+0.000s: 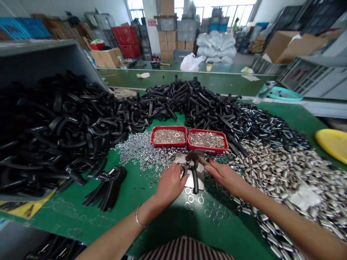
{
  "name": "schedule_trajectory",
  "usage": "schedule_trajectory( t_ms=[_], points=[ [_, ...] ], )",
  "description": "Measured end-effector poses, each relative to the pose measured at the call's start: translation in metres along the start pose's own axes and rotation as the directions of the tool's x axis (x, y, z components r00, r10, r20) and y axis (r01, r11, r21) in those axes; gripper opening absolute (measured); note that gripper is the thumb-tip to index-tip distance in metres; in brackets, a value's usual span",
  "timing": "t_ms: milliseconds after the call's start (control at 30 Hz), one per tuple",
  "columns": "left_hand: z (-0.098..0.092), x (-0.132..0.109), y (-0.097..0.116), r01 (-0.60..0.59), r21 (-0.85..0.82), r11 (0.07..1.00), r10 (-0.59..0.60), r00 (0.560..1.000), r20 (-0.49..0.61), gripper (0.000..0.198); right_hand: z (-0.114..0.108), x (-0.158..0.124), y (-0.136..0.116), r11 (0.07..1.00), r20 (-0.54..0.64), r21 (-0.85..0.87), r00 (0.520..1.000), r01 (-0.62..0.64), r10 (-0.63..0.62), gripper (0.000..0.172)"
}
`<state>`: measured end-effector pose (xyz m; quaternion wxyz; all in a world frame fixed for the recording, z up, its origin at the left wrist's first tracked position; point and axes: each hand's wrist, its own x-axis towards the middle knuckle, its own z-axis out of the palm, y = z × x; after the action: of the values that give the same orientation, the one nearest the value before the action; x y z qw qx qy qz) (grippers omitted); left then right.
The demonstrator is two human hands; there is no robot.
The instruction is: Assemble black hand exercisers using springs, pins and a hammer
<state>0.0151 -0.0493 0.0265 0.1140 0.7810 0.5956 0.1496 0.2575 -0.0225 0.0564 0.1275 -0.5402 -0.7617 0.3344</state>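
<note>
My right hand is wrapped round the wooden handle of a hammer. The hammer's head is over a black handle-shaped part, which lies on a metal plate on the green table. My left hand grips this black part from the left side, fingers closed on it. Loose metal rings are scattered just in front of the plate. Behind it stand two red trays, the left tray with tiny metal pieces and the right tray with small pins.
Black parts are heaped across the back, and more spill from a grey crate at the left. A few finished-looking black parts lie left of my hand. Metal sleeves cover the right side, near a yellow lid.
</note>
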Motion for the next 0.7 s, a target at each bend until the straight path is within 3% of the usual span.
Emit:
schedule_trajectory(
  t_ms=[100,233,300,433,533,600,700],
  points=[
    [0.007,0.001,0.009,0.062,0.077,0.995,-0.071,0.989,0.127,0.032,0.0,0.014,0.008,0.999,-0.069,0.012,0.997,-0.038,0.039,0.041],
    [0.006,0.005,0.007,0.051,0.1,0.994,-0.071,0.975,0.208,0.023,0.003,0.018,0.016,0.957,0.129,0.216,0.977,-0.193,0.167,0.051],
    [-0.009,-0.001,-0.005,0.039,0.112,0.993,-0.061,0.978,0.199,0.021,0.003,0.011,0.024,0.939,0.13,0.275,0.975,-0.208,0.178,0.054],
    [-0.07,-0.038,-0.059,0.139,0.155,0.978,-0.153,0.985,0.084,0.021,0.007,-0.022,0.057,0.988,-0.103,0.109,0.988,-0.107,0.118,0.054],
    [-0.12,-0.077,-0.117,0.336,0.245,0.91,-0.332,0.941,-0.056,0.025,0.021,-0.057,0.089,0.994,-0.095,0.021,0.989,-0.109,0.111,0.055],
    [-0.139,-0.101,-0.149,0.445,0.337,0.83,-0.441,0.893,-0.092,0.028,0.032,-0.075,0.106,0.997,-0.075,0.014,0.994,-0.077,0.078,0.051],
    [-0.146,-0.124,-0.177,0.529,0.37,0.764,-0.542,0.837,-0.079,0.03,0.047,-0.085,0.117,0.997,-0.142,-0.067,0.989,0.029,-0.038,0.049]
  ],
)
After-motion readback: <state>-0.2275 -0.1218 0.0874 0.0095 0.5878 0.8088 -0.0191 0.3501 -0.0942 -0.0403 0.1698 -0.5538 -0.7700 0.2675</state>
